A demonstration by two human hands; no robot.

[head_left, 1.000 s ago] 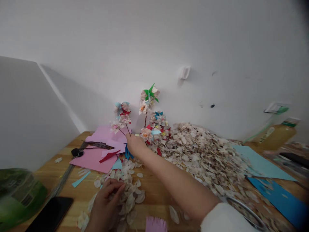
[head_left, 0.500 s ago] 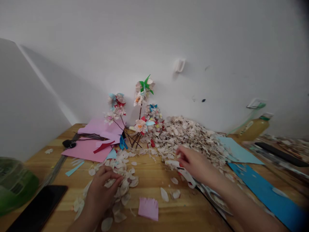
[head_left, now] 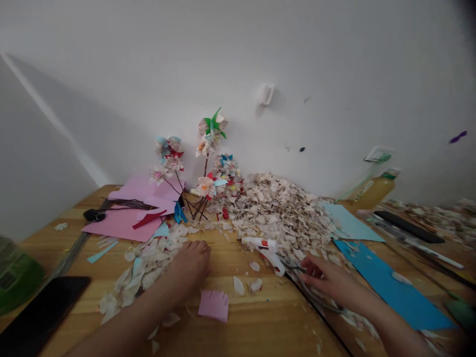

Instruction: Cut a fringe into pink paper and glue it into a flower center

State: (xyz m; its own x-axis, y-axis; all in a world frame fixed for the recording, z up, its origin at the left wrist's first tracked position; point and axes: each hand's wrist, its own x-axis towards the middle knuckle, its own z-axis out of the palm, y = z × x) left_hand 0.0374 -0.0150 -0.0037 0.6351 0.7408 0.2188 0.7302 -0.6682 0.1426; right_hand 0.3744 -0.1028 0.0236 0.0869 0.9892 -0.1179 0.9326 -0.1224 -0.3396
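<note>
My left hand (head_left: 191, 265) rests low over the wood at the right edge of a strip of loose pale petals (head_left: 150, 263). Its back faces me and the fingertips are turned down out of sight, so anything under them is hidden. My right hand (head_left: 323, 275) is open, fingers loosely bent and apart, over the metal scissors (head_left: 323, 297); whether it touches them I cannot tell. Left of it lies a white hot glue gun (head_left: 269, 253) with its black cord. A fringed pink paper piece (head_left: 213, 305) lies between my hands, nearer me.
Paper-and-petal flowers on twigs (head_left: 206, 186) stand against the wall beside a big petal heap (head_left: 282, 203). Pink sheets (head_left: 126, 223) lie left, blue card (head_left: 394, 287) right. A black phone (head_left: 44, 312), a green container (head_left: 17, 277) and a yellow bottle (head_left: 375, 191) flank the table.
My left hand has moved right and forward, off the petals. My right hand has drawn back from the glue gun to the right, towards the scissors. The view has shifted slightly right.
</note>
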